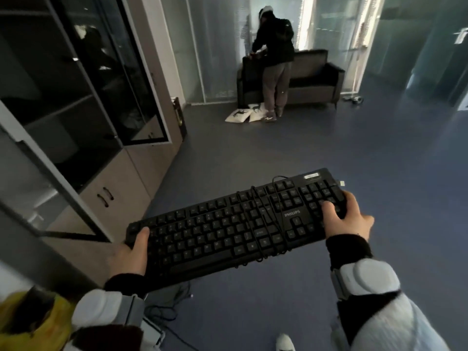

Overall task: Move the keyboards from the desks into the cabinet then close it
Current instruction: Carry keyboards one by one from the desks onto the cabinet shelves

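A black keyboard (pixel 228 224) with its cable wound around its middle is held level above the blue floor. My left hand (pixel 131 257) grips its left end, thumb on top. My right hand (pixel 347 219) grips its right end over the number pad. The cabinet (pixel 83 102) stands to my left, with dark glass upper doors and beige lower doors. One glass door (pixel 33 173) at the near left swings out toward me. The shelves behind the glass are too dark to make out.
Another person (pixel 274 62) stands at a dark sofa (pixel 314 77) at the back of the room. Two white cushions (pixel 248 114) lie on the floor beside them. Cables and a white box (pixel 154 333) lie on the floor near my feet. Glass partitions line the far walls.
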`<state>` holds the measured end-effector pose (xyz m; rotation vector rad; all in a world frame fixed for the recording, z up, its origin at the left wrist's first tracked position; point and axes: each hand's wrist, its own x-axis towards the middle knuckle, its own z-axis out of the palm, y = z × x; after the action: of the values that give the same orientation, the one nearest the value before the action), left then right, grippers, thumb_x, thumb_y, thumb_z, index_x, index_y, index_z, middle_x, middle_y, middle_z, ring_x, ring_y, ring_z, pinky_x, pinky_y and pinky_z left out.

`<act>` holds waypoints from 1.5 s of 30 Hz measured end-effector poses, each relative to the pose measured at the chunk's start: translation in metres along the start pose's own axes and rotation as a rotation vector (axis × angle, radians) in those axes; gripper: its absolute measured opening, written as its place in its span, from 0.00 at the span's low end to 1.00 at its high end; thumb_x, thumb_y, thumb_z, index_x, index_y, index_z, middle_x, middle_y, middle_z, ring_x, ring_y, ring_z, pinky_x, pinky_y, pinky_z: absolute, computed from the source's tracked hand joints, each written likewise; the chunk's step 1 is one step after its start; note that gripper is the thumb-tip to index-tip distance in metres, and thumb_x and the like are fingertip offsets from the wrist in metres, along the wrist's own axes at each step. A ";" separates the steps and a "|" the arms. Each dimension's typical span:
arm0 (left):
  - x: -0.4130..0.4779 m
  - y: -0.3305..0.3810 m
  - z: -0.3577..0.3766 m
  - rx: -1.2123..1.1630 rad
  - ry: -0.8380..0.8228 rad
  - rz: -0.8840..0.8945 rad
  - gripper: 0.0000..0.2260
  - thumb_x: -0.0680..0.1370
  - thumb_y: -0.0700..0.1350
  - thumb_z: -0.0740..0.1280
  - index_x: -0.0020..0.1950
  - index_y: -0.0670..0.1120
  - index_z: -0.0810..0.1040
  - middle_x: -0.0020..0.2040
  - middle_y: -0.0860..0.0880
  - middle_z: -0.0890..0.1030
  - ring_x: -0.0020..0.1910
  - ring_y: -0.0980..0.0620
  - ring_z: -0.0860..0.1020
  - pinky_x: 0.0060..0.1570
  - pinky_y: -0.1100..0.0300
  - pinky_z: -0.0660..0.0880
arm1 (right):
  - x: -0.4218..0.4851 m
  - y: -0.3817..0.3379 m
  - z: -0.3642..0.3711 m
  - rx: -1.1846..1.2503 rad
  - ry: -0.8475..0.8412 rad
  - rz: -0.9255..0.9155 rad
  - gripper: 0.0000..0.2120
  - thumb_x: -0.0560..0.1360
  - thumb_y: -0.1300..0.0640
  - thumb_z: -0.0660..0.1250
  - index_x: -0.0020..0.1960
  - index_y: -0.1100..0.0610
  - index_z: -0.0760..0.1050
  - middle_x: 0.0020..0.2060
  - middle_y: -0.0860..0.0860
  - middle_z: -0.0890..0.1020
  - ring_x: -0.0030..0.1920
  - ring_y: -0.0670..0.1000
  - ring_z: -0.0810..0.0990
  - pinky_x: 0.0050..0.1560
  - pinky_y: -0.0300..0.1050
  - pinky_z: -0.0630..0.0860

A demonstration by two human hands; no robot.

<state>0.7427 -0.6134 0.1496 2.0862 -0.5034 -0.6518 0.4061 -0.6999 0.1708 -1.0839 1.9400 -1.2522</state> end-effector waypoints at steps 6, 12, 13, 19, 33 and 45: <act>0.120 0.085 0.055 -0.007 0.188 -0.078 0.35 0.75 0.64 0.55 0.70 0.38 0.68 0.68 0.33 0.70 0.65 0.35 0.70 0.62 0.49 0.66 | 0.139 -0.087 0.144 -0.043 -0.139 -0.119 0.23 0.71 0.47 0.61 0.66 0.45 0.67 0.58 0.60 0.66 0.53 0.63 0.74 0.54 0.51 0.72; 0.226 0.119 0.066 -0.049 0.308 -0.204 0.35 0.74 0.65 0.55 0.70 0.39 0.68 0.68 0.34 0.70 0.65 0.35 0.71 0.64 0.48 0.67 | 0.209 -0.145 0.287 -0.077 -0.261 -0.168 0.22 0.71 0.46 0.61 0.66 0.45 0.68 0.59 0.60 0.67 0.53 0.63 0.73 0.50 0.46 0.68; 0.250 0.123 0.065 -0.057 0.327 -0.238 0.36 0.74 0.65 0.56 0.70 0.39 0.68 0.68 0.34 0.70 0.64 0.35 0.71 0.64 0.48 0.67 | 0.216 -0.154 0.316 -0.096 -0.294 -0.179 0.23 0.71 0.46 0.61 0.66 0.45 0.67 0.59 0.60 0.67 0.53 0.63 0.73 0.50 0.46 0.68; 0.388 0.154 0.045 -0.098 0.418 -0.235 0.37 0.73 0.65 0.55 0.70 0.39 0.69 0.68 0.35 0.71 0.64 0.36 0.71 0.64 0.50 0.66 | 0.239 -0.211 0.478 -0.129 -0.442 -0.200 0.24 0.73 0.47 0.61 0.68 0.46 0.66 0.61 0.62 0.66 0.55 0.65 0.73 0.54 0.48 0.69; 0.603 0.204 -0.050 -0.206 0.786 -0.444 0.34 0.76 0.62 0.57 0.73 0.39 0.65 0.72 0.34 0.65 0.70 0.35 0.66 0.69 0.49 0.62 | 0.222 -0.375 0.808 -0.083 -0.768 -0.407 0.25 0.72 0.46 0.61 0.68 0.46 0.66 0.60 0.61 0.66 0.49 0.62 0.73 0.52 0.45 0.67; 0.688 0.250 -0.133 -0.241 1.172 -0.522 0.35 0.75 0.64 0.55 0.70 0.39 0.69 0.70 0.34 0.68 0.67 0.34 0.68 0.69 0.47 0.64 | 0.162 -0.504 1.025 0.008 -1.254 -0.564 0.30 0.72 0.44 0.61 0.73 0.46 0.61 0.64 0.63 0.64 0.59 0.65 0.71 0.62 0.47 0.66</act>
<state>1.3340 -1.0555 0.2413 1.9680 0.7522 0.2932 1.3108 -1.4130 0.2293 -1.8525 0.6846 -0.4928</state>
